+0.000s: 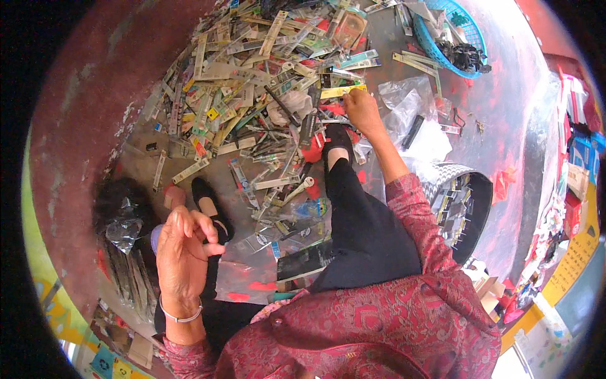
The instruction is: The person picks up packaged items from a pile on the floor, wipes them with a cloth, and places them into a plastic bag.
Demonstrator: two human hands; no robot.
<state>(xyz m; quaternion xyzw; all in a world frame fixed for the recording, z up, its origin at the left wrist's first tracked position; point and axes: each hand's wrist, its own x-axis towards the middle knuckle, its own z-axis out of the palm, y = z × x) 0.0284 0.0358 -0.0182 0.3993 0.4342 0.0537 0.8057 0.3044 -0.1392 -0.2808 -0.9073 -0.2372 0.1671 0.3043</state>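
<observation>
A large heap of long, narrow flat packets and strips point(252, 82) lies spread over the floor in front of me. My right hand point(362, 110) reaches into its right side, with the fingers closed at the end of a yellow strip point(338, 92). Close to my body at the left, my left hand point(182, 256) is raised with its fingers loosely bent and apart; nothing shows in it. A pale bracelet point(181, 316) circles that wrist.
A blue plastic basket point(424, 39) with black scraps stands at the far right. Clear plastic bags point(404, 104) lie beside my right forearm. Near my right leg is a dark round container point(483, 202) holding packets. Long dark strips point(129, 275) lie at the left, by my shoe point(211, 205).
</observation>
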